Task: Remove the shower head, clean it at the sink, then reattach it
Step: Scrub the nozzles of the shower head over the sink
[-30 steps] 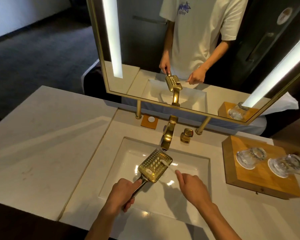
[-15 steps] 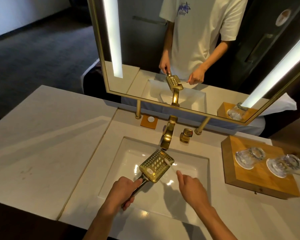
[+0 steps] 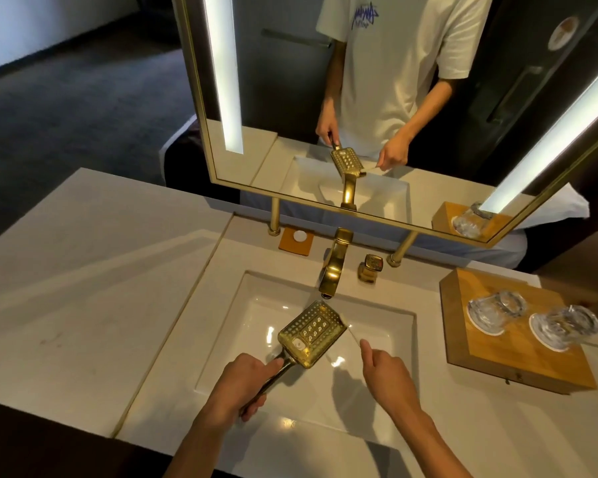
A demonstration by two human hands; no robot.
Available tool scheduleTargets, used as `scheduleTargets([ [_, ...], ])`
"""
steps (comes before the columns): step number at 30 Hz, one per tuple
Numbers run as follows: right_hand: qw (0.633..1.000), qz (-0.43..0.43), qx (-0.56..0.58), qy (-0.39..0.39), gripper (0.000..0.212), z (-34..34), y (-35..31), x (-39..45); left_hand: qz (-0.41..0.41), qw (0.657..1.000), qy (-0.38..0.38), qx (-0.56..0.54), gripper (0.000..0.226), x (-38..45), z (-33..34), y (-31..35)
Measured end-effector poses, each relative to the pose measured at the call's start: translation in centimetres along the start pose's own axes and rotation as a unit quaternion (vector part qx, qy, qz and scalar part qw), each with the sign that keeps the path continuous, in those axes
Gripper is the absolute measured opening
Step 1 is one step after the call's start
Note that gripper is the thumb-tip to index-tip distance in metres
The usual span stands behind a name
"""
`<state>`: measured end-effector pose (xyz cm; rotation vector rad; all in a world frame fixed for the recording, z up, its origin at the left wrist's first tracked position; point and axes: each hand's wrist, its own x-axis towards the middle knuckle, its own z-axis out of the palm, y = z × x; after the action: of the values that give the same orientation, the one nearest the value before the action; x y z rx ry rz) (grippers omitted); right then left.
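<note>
1. The left hand (image 3: pixel 237 384) is closed around the dark handle of the gold shower head (image 3: pixel 312 332), with the thumb lying along the handle toward the head.
2. The shower head is held above the white sink (image 3: pixel 256 305), with its nozzle face turned up. It is tilted, so its far end points toward the gold faucet (image 3: pixel 334 267) and lies just below the spout.
3. The right hand (image 3: pixel 389 372) has its fingers curled and pinches a thin, pale brush (image 3: pixel 351 331). I cannot tell exactly what kind of brush it is.
4. The tip of the brush touches the right far corner of the shower head.
5. A small gold tap handle (image 3: pixel 370 269) stands just to the right of the faucet.
6. On the right part of the worktop (image 3: pixel 83 288) there is a wooden tray (image 3: pixel 511 360) with two clear glasses (image 3: pixel 496 307) placed upside down on round white coasters.
7. Behind the sink lies a small orange square mat (image 3: pixel 296 240) with a white round piece on it.
8. The gold-framed mirror (image 3: pixel 290 98) reflects the person in a white T-shirt, both hands, and the shower head.
</note>
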<state>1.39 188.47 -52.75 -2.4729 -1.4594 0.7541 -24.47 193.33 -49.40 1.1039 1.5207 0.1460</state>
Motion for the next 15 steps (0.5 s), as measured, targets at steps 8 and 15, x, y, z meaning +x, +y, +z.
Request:
scheduleTargets([
  [8,0.999,-0.032,-0.006,-0.019,0.063,1.2,0.0,-1.6,-0.005,1.0,0.002,-0.012,0.051,-0.1,0.0,-0.4],
  [15,1.0,-0.004,0.027,-0.003,0.066,0.7,1.1,-0.8,0.002,1.0,0.002,-0.028,0.049,0.1,0.2,0.1],
])
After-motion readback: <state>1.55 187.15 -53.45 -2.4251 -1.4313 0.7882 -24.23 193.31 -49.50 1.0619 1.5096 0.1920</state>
